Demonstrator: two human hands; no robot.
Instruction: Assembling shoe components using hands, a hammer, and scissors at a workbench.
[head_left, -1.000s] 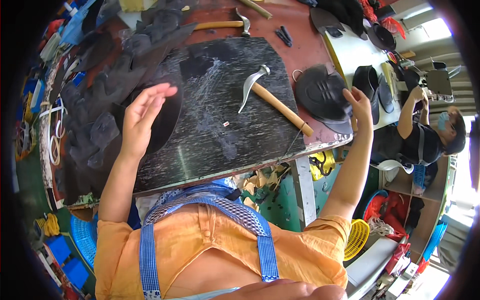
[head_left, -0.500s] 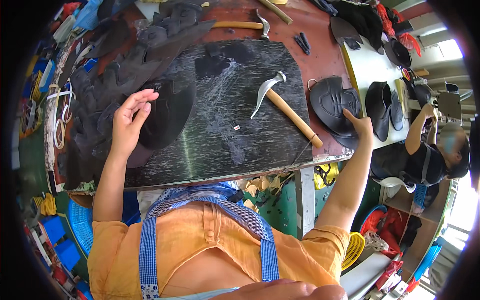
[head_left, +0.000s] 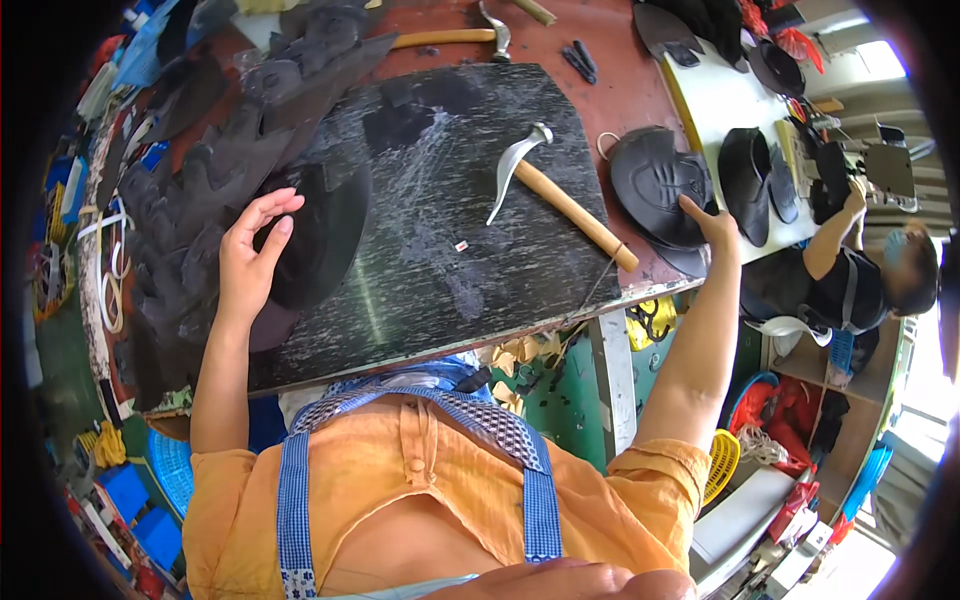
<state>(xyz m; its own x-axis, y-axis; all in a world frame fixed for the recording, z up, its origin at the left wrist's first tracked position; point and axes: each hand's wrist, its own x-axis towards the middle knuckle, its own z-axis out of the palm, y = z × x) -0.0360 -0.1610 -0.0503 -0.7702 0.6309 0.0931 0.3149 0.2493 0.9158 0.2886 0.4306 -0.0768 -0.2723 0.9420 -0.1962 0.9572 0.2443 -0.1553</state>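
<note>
My left hand point(head_left: 254, 240) hovers at the left of the black work slab point(head_left: 425, 235), beside a large curved dark leather piece point(head_left: 345, 235). Its fingers are loosely bent, thumb apart, with nothing in them. At the right, my right hand point(head_left: 715, 226) grips the near right edge of a black shoe upper point(head_left: 650, 180) with moulded lines. The thumb lies on top, and the other fingers are mostly hidden. Other dark pieces stick out from under that upper. Between my hands a hammer point(head_left: 575, 212) with a wooden handle and curved metal head rests on the slab.
Dark shoe pieces point(head_left: 180, 210) are heaped at the left. Another hammer point(head_left: 445, 39) lies at the back, near small black sticks point(head_left: 579, 62). Further right, a black upper point(head_left: 743, 185) stands on a white board point(head_left: 705, 100). A masked co-worker point(head_left: 850, 260) sits at a machine beyond.
The view has shifted a little, so the bench sits further left and higher in the picture. Both hands keep nearly the same places and poses.
</note>
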